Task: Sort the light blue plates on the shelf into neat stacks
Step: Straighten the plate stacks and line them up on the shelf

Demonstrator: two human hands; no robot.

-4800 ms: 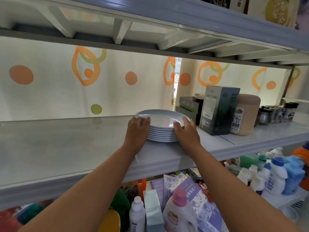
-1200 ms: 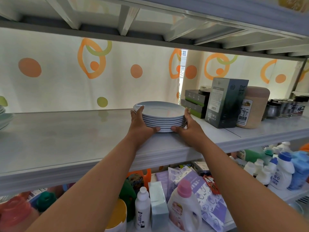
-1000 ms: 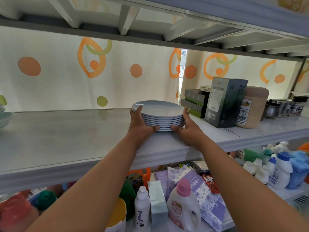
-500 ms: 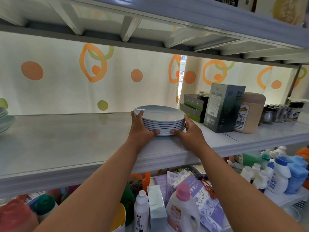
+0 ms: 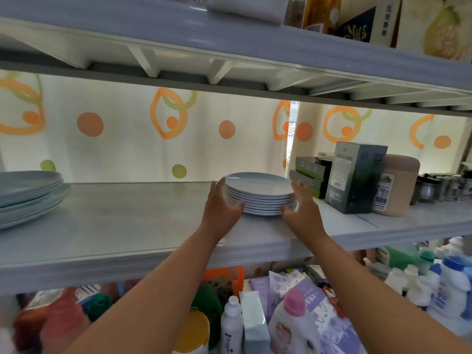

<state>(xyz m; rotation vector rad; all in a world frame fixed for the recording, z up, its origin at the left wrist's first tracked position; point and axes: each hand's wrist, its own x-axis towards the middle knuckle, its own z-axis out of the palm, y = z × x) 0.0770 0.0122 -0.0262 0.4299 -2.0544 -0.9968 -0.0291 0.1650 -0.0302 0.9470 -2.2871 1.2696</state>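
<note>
A stack of several small light blue plates (image 5: 260, 190) stands on the white shelf (image 5: 127, 226), right of its middle. My left hand (image 5: 219, 208) is pressed against the stack's left side, thumb by the bottom plates. At the stack's right side, my right hand (image 5: 301, 210) cups the edge, with its fingers up along the rim and its thumb at the base. A second stack of larger light blue plates (image 5: 25, 195) sits at the shelf's far left, partly cut off by the frame edge.
Right of the small stack stand green flat boxes (image 5: 309, 172), a tall dark box (image 5: 355, 175), a beige canister (image 5: 396, 185) and small jars (image 5: 444, 187). An upper shelf (image 5: 229, 34) hangs overhead. Detergent bottles (image 5: 293, 323) crowd the level below.
The small stack, held just above the shelf a second ago, now rests on it with both hands still at its sides. The view has widened, showing more of the larger plates at left.
</note>
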